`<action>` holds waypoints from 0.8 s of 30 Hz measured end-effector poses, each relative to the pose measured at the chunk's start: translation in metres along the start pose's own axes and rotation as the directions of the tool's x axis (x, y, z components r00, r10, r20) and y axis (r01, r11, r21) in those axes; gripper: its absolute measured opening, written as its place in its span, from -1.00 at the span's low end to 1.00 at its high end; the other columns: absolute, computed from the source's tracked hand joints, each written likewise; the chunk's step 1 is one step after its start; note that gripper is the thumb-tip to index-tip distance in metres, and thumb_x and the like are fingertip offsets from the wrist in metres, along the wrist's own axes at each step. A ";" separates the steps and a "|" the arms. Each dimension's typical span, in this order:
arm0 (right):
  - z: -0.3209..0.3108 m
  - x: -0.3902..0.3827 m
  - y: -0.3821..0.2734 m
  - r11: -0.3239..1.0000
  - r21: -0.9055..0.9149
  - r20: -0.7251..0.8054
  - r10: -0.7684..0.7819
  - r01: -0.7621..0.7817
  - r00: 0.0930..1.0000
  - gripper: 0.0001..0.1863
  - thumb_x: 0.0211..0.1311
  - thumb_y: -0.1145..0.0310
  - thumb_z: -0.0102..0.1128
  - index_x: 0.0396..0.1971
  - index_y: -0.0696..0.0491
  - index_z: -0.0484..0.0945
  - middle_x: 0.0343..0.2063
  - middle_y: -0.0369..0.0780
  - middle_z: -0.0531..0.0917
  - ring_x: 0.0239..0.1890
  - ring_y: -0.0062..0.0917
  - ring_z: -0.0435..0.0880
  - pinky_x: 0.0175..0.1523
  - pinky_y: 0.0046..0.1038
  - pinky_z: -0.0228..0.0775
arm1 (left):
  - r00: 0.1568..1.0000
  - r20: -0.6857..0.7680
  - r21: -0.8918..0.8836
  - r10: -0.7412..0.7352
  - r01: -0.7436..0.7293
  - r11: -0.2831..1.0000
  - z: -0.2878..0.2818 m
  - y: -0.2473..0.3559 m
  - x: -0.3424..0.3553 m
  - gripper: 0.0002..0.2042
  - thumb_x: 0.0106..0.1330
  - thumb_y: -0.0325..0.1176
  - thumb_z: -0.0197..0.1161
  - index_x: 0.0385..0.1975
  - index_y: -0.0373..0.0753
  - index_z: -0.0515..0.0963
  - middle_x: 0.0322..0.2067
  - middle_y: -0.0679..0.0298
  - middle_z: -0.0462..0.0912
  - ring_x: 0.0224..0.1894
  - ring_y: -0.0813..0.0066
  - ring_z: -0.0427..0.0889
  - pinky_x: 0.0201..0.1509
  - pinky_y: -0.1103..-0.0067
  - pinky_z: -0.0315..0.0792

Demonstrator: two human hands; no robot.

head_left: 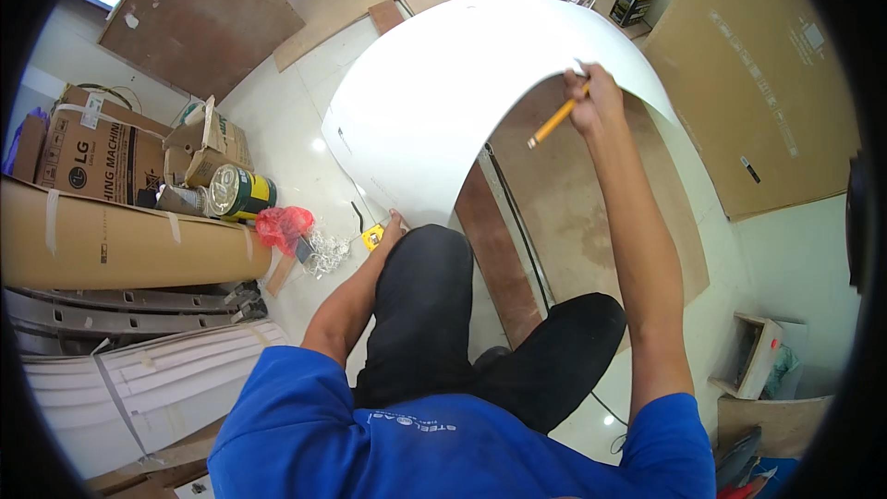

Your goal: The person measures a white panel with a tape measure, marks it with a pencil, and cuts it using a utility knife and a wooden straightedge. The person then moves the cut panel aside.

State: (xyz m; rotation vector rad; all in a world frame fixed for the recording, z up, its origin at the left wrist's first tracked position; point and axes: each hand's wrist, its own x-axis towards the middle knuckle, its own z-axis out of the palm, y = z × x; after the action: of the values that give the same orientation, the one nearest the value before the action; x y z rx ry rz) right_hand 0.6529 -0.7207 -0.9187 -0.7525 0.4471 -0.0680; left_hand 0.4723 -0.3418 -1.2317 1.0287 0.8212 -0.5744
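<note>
A large white sheet [434, 92] curves up and over a brown board [610, 194] on the floor. My right hand [596, 97] is closed on an orange pencil [545, 129] and on the sheet's inner edge at the upper right. My left hand [395, 226] grips the sheet's lower left edge, partly hidden beside my left knee [425, 254]. A yellow tape measure [373, 237] lies just left of that hand. A darker reddish wooden strip [494, 259] runs under the arch, with a black cable alongside.
Left: cartons [111, 166], a cardboard roll [120, 236], a green can [238, 192], a red plastic bag [285, 226] and dark metal lengths [120, 310]. Upper left: a leaning board [185, 28]. Right: a tall cardboard panel [758, 111] and a wooden box [744, 351]. Back: a tin [633, 0].
</note>
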 end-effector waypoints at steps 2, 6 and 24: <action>-0.043 -0.005 0.011 0.997 -0.069 -0.043 0.019 -0.022 0.999 -0.80 0.43 0.45 0.00 -0.01 0.16 0.43 -0.33 -0.14 0.59 -0.47 -0.43 0.72 -0.66 -0.61 0.18 | 0.994 -0.095 0.046 0.063 -0.058 0.997 -0.017 -0.015 0.011 -0.39 0.56 0.08 0.08 0.09 -0.52 0.54 -0.16 -0.03 0.73 -0.18 0.23 0.72 -0.06 0.37 0.60; -0.162 -0.019 0.016 0.965 -0.203 -0.005 0.166 -0.163 0.986 -0.82 0.53 0.34 -0.02 -0.07 0.12 0.46 -0.53 -0.24 0.57 -0.61 -0.57 0.65 -0.74 -0.65 0.10 | 0.922 -0.320 0.280 0.220 -0.130 0.951 -0.082 -0.044 0.011 -0.38 0.55 0.09 0.10 0.07 -0.53 0.55 -0.19 -0.02 0.73 -0.19 0.24 0.71 -0.08 0.37 0.60; -0.464 -0.360 0.275 0.550 -0.591 -0.341 0.493 -0.590 0.800 -0.71 0.41 0.19 0.14 -0.21 0.11 0.68 -0.35 -0.24 0.72 -0.33 -0.50 0.64 -0.02 -0.40 0.48 | 0.701 -0.649 0.673 0.294 0.350 0.651 -0.270 -0.057 -0.094 -0.62 0.48 -0.15 0.23 -0.15 -0.47 0.63 -0.27 0.15 0.71 -0.26 0.38 0.66 -0.18 0.47 0.52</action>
State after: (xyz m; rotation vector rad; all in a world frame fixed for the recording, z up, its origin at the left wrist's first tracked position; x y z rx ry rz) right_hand 0.1080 -0.7406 -1.2688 -1.3061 0.8503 0.6874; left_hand 0.2889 -0.1165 -1.2579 2.1444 1.3406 -0.5491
